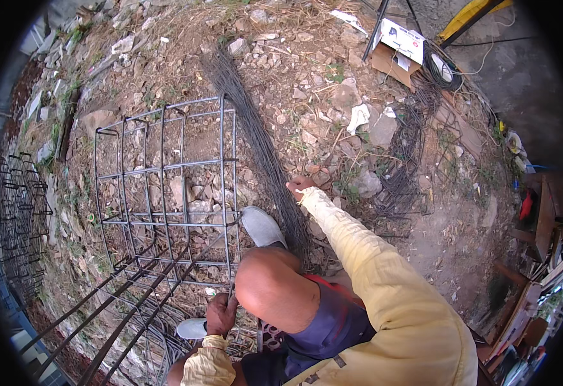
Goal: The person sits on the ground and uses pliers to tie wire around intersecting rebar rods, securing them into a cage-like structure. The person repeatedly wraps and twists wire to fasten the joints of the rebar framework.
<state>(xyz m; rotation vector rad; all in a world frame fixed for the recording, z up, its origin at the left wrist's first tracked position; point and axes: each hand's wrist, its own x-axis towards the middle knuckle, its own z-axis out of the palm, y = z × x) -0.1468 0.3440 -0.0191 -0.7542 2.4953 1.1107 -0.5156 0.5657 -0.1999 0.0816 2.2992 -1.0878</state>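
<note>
A rebar cage [222, 128] of square metal hoops and long bars lies on the ground in front of me and to the left. To its right stretches a long bundle of thin dark wires [255, 135]. My right hand [302, 185] reaches forward to the bundle's right edge, its fingers curled closed; what they pinch is too small to make out. Beside my bent knee, my left hand [219, 314] is closed near the cage's lower right corner. A dark thin piece shows above its fingers, but its kind is unclear.
Stones and dry grass cover the ground. A cardboard box [397, 55] stands at the far right beside coiled cable [445, 71]. Tangled dark wire [403, 161] lies right of my hand. More rebar cages [21, 219] stand far left; wooden pieces [545, 212] are at right.
</note>
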